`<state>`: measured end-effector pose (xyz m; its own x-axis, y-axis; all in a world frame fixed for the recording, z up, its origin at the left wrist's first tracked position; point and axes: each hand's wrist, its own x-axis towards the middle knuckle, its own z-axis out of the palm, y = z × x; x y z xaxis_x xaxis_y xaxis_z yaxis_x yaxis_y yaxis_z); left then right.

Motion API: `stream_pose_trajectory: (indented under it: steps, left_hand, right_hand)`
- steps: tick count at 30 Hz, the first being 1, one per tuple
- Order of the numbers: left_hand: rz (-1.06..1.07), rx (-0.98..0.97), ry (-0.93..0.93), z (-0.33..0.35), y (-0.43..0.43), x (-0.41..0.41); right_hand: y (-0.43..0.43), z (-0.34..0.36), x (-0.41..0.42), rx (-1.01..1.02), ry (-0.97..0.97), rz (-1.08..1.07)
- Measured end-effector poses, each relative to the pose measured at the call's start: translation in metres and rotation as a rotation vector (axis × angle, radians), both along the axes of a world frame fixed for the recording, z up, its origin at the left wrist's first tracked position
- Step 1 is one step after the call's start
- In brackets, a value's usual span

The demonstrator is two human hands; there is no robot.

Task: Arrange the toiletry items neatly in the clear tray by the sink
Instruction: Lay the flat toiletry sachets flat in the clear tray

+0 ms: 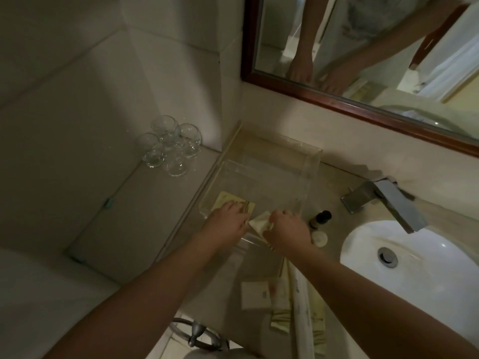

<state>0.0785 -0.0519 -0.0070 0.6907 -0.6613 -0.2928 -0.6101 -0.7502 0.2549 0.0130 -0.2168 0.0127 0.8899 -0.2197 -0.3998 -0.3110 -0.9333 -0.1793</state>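
The clear tray (305, 161) stands on the counter left of the sink (414, 260). In its near left corner lies a flat yellow packet (228, 200), and my left hand (228, 224) rests flat on it with the fingers spread. My right hand (287, 229) is beside it at the tray's near edge, pinching a cream sachet (259, 221). A small dark-capped bottle (320, 218) and a round soap (319, 238) sit just right of my right hand. More packets (255, 295) and long wrapped items (302, 314) lie on the counter nearer to me.
Several upturned glasses (171, 146) cluster on the ledge at the back left. A metal faucet (388, 200) overhangs the basin. A wood-framed mirror (337, 99) hangs on the wall behind. A metal ring fixture (197, 332) sits below the counter's front edge.
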Motion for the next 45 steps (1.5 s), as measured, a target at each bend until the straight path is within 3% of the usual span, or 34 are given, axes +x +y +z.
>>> stream_pose_trajectory:
  steps: [13, 21, 27, 32, 38, 45]
  left_hand:
    - [0.023, 0.022, 0.018, -0.006, 0.012, -0.002]
    - [0.037, -0.025, 0.020, -0.007, 0.014, -0.005]
    - [0.195, -0.357, -0.150, 0.005, 0.014, -0.031]
    - [0.242, -0.478, 0.066, 0.008, -0.002, -0.086]
    - [0.266, -0.367, 0.238, -0.002, -0.028, -0.139]
    - [0.320, -0.184, 0.133, 0.003, -0.042, -0.161]
  right_hand:
    - [-0.002, -0.018, 0.015, 0.082, -0.141, 0.191]
    - [-0.001, -0.018, 0.010, 0.120, -0.192, 0.163]
    - [-0.015, 0.007, -0.024, 0.246, -0.331, -0.068]
    - [-0.033, 0.015, -0.090, 0.298, -0.394, -0.292]
    - [-0.052, -0.009, -0.160, 0.288, -0.195, -0.473]
    - [-0.058, -0.015, -0.178, 0.219, -0.092, -0.384]
